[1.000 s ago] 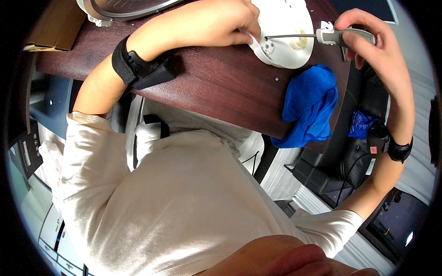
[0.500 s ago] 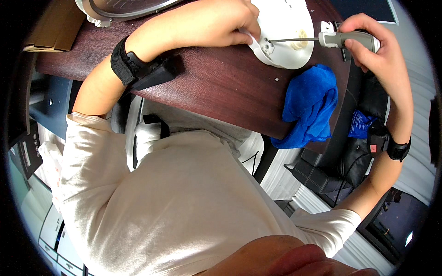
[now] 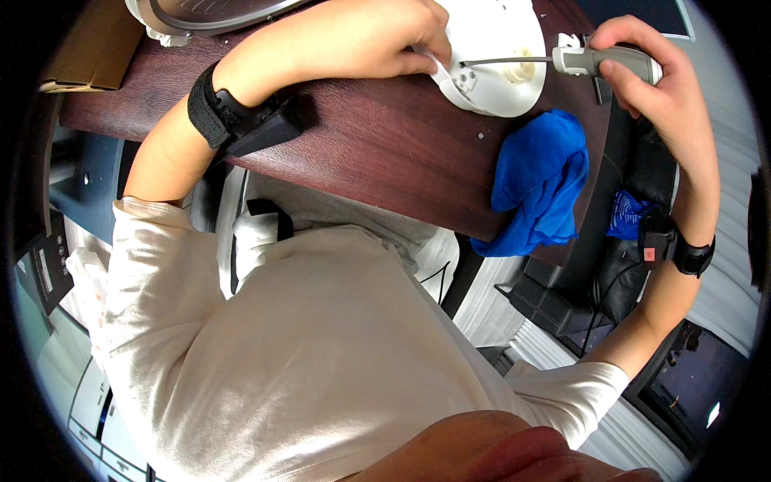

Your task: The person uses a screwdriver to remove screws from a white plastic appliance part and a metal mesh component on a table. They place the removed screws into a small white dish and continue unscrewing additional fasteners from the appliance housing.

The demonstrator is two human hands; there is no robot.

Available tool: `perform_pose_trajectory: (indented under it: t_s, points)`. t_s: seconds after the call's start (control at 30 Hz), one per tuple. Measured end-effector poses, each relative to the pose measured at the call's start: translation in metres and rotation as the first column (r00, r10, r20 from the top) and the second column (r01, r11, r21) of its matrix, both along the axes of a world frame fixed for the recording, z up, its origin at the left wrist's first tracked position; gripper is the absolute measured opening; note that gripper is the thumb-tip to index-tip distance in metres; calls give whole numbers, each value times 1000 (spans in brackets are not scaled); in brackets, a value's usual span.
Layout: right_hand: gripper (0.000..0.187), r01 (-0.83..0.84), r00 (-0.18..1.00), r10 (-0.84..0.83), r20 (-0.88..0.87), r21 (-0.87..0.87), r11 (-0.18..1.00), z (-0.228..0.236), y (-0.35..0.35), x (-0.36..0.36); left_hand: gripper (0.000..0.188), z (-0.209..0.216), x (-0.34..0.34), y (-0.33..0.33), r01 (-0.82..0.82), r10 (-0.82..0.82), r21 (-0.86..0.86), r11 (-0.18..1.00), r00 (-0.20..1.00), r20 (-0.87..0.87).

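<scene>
At the far left, a brown cardboard box (image 3: 100,48) rests on the dark reddish-brown desk (image 3: 377,161), and right of it a round thing with a grey rim (image 3: 221,26) is cut off by the top edge. Next comes the left forearm, a black wrist strap (image 3: 210,112) around it with a black block (image 3: 265,132) at its underside. The left hand (image 3: 419,42) is closed, its thumb and fingers pinching the near left edge of a round white plastic base (image 3: 491,95), which lies on the desk at the top centre. Near the pinched edge the base carries a cluster of small dark-centred fittings, and farther right a cream-coloured hub (image 3: 521,67). A small metallic piece (image 3: 481,136) lies just below the base. A screwdriver (image 3: 574,62) stretches across the base, its tip at the fittings; whether it sits in a screw cannot be told. A crumpled blue cloth (image 3: 542,181) hangs over the desk's near edge. The right hand (image 3: 662,88) grips the screwdriver's grey handle between thumb and fingers, with another black wrist strap (image 3: 693,255) farther down that forearm.
</scene>
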State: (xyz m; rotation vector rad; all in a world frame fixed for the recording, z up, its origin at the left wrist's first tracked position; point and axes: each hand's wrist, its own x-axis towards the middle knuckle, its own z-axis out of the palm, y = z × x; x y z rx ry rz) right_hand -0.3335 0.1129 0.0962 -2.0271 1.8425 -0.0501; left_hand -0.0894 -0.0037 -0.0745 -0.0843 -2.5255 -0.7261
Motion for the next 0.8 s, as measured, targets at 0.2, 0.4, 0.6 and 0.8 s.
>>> perform_pose_trajectory:
  t_s: [0.2,0.4,0.6,0.8]
  points:
    - [16,-7,1000,7,-18,3,1000,3,0,4,13,0,0,0,-6,6,0,1000,1000,6]
    - [16,-6,999,6,-50,13,1000,6,-2,7,13,0,1,1,-15,15,5,1000,1000,19]
    - [17,23,995,-19,-97,38,999,7,-3,9,12,-2,-1,2,-14,14,4,1000,1000,-1]
    - [18,0,998,0,-58,-1,1000,5,-1,8,13,-2,-1,1,-16,16,-32,999,1000,-10]
